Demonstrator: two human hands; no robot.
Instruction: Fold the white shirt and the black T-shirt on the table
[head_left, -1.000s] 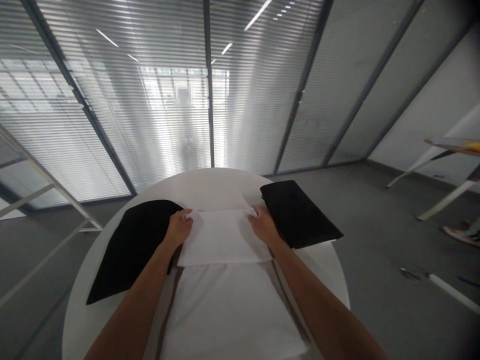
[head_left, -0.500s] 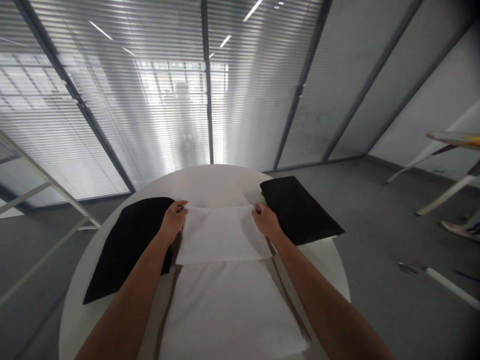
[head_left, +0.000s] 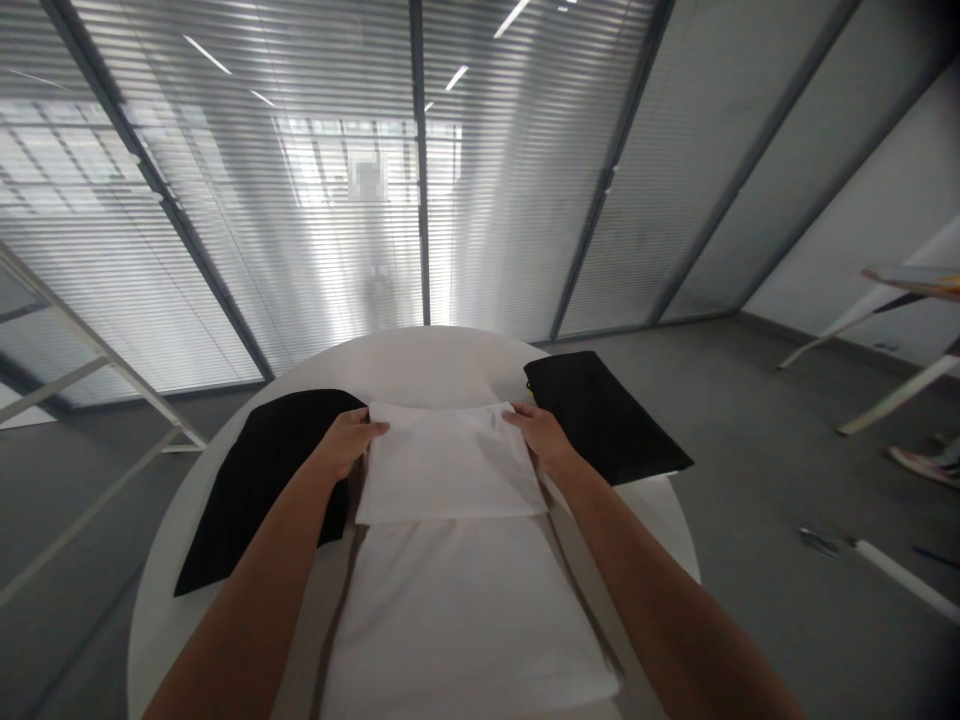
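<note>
A white cloth (head_left: pixel 450 610) lies on the round white table (head_left: pixel 431 365), its far part folded over into a flap (head_left: pixel 450 465) toward me. At the flap's far left corner, my left hand (head_left: pixel 352 440) pinches the fabric, thumb on top. My right hand (head_left: pixel 541 435) grips the far right corner in the same way. The cloth's near end runs toward the bottom of the view. Close to my left hand is a flat black piece (head_left: pixel 255 480), partly behind my forearm. A second flat black item (head_left: pixel 607 420) lies just beyond my right hand.
Blinds behind glass panels (head_left: pixel 360 260) stand beyond the table. A white metal frame (head_left: pixel 105 365) is at the left. On the floor at the right are a white rod (head_left: pixel 900 575) and a small metallic object (head_left: pixel 817 543). A white-legged table (head_left: pixel 900 385) and a person's shoe (head_left: pixel 926 465) are farther right.
My thumbs have come over the top of the flap's far edge, and my left hand has moved slightly right. The flap's far edge sits a little higher in view.
</note>
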